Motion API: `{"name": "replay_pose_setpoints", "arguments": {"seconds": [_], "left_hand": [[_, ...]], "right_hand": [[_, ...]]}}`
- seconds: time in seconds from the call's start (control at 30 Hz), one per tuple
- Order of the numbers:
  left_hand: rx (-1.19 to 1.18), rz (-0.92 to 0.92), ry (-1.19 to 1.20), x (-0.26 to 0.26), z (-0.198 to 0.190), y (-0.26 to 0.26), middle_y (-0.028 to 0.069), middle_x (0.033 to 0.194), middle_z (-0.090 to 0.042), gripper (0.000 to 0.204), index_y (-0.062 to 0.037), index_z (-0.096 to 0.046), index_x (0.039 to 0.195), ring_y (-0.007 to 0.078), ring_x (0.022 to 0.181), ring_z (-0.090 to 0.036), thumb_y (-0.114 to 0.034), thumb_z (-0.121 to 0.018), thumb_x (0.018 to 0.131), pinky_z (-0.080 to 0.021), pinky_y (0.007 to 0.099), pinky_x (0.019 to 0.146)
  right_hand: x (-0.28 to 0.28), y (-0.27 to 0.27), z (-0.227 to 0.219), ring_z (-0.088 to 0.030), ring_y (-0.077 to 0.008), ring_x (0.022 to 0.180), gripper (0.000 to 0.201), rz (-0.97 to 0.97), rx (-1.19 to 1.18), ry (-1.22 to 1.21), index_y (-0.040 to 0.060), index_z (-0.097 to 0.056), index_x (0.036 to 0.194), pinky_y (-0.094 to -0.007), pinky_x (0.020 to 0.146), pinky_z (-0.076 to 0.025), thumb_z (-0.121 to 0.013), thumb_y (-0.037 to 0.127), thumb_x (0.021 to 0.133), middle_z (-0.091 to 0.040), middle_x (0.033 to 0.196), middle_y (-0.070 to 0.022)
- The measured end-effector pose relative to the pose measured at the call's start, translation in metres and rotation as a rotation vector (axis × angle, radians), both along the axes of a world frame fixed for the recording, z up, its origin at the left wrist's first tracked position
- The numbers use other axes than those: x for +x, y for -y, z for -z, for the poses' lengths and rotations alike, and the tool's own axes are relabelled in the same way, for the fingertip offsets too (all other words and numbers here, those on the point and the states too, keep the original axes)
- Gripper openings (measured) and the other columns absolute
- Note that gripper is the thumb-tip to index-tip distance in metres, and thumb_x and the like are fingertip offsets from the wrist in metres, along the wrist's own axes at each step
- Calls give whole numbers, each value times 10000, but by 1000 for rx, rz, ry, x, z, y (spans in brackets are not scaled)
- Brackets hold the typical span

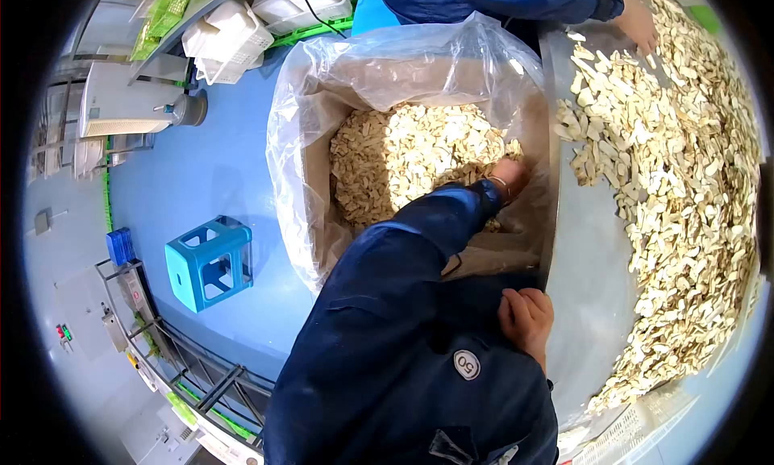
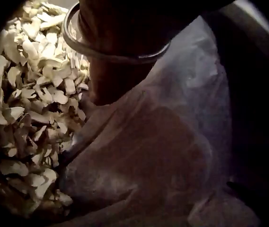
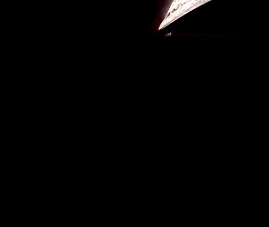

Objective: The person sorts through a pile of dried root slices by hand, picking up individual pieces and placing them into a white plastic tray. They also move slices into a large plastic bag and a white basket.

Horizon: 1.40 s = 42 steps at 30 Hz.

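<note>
Head view: left hand (image 1: 509, 177) at 3 o'clock edge of slice pile (image 1: 427, 143) inside plastic liner (image 1: 292, 167); bulk lies toward 9 o'clock. Left fingers hidden, grasp cannot be told. Right hand (image 1: 528, 321) farther, 6 o'clock, fingers bent, hold unclear.

Pale slices (image 1: 677, 215) cover much of the metal table (image 1: 590, 304) beside me, leaving a bare grey strip along the edge nearest me. On the blue floor (image 1: 205, 175) stands a turquoise stool (image 1: 187, 276).
</note>
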<state>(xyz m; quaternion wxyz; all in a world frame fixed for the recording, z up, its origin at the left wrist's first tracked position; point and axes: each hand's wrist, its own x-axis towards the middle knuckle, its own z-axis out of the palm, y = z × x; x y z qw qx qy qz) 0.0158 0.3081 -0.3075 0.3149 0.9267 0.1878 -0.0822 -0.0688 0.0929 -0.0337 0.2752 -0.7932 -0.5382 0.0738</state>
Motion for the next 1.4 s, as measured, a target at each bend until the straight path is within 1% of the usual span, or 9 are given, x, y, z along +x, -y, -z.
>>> {"name": "replay_pose_setpoints", "arguments": {"seconds": [0.3, 0.43, 0.5, 0.67, 0.77, 0.83, 0.9, 1.07, 1.4], "left_hand": [[377, 233, -168, -22, 5, -52, 153, 796, -705, 465, 103, -446, 1307, 308, 743, -721, -153, -558, 935, -570, 408, 581], [232, -148, -408, -71, -23, -97, 143, 893, -684, 391, -56, -532, 1359, 299, 766, -721, -203, -538, 997, -575, 414, 598], [536, 112, -403, -116, -8, -127, 153, 972, -690, 283, -134, -675, 1217, 293, 842, -725, -279, -554, 1006, -586, 433, 662], [377, -180, -632, -166, -35, -142, 167, 1108, -697, 307, -116, -687, 1194, 291, 921, -728, -315, -588, 982, -591, 441, 731], [208, -166, -558, -141, -62, -108, 177, 1199, -668, 396, -135, -603, 1325, 284, 916, -729, -291, -603, 960, -593, 420, 719], [231, -98, -138, -131, -36, -68, 147, 998, -718, 205, -39, -694, 1056, 293, 809, -733, -171, -616, 920, -600, 439, 677], [234, 248, -127, -113, 5, -28, 205, 1155, -667, 496, -69, -524, 1395, 269, 744, -707, -192, -625, 925, -574, 383, 612], [367, 544, -137, -95, 0, 57, 151, 976, -685, 450, -73, -533, 1406, 197, 602, -626, -201, -572, 976, -482, 358, 492], [424, 530, -473, -170, -25, -26, 144, 983, -722, 469, -94, -504, 1445, 176, 625, -639, -162, -568, 986, -511, 338, 476]], "right_hand": [[0, -1, -3, -642, -234, 754, 207, 8, 34, -34, 65, -712, 901, -374, 633, -490, -754, -23, 717, -644, 749, -56], [1, 1, -3, -638, -212, 805, 216, 4, 37, -39, 73, -690, 958, -358, 679, -492, -774, 17, 767, -632, 789, -40], [0, 3, -1, -639, -213, 804, 210, 9, 44, -41, 71, -688, 955, -360, 682, -494, -773, 20, 769, -632, 783, -40], [2, 2, -3, -649, -210, 811, 205, 0, 62, -43, 71, -690, 956, -357, 687, -500, -772, 29, 773, -643, 777, -39], [1, 3, 0, -654, -210, 814, 207, 0, 51, -41, 71, -692, 958, -358, 685, -504, -774, 30, 772, -651, 784, -40], [0, 4, 0, -655, -212, 813, 209, 1, 46, -42, 71, -693, 959, -361, 684, -507, -775, 31, 771, -654, 788, -42], [1, 3, -2, -654, -214, 811, 211, 3, 52, -41, 69, -693, 961, -365, 683, -510, -776, 30, 770, -654, 789, -44], [0, 3, -3, -653, -218, 806, 214, 10, 41, -52, 66, -692, 964, -366, 687, -513, -779, 35, 770, -655, 790, -48], [2, 2, -4, -639, -236, 756, 215, 4, 93, -77, 58, -702, 927, -365, 642, -490, -756, -12, 731, -643, 751, -64]]}}
